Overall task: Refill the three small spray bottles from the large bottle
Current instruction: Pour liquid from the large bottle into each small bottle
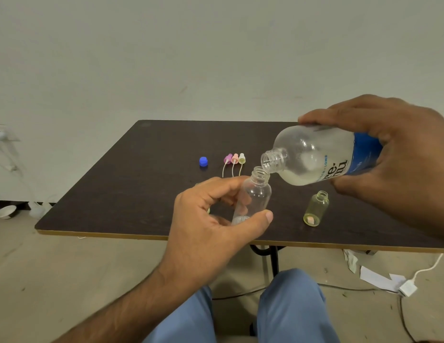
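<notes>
My left hand grips a small clear bottle upright above the dark table, thumb near its base. My right hand holds the large bottle with a blue label, tipped to the left, its open mouth just over the small bottle's neck. A little liquid lies in the small bottle's bottom. A yellowish small bottle stands open on the table to the right. Behind my left hand a third small bottle is mostly hidden. Three spray tops, purple, pink and yellow, lie in a row.
A blue cap lies left of the spray tops. The table's front edge runs just before my knees. On the floor lie a white cable with a plug, paper scraps at right and a bowl at left.
</notes>
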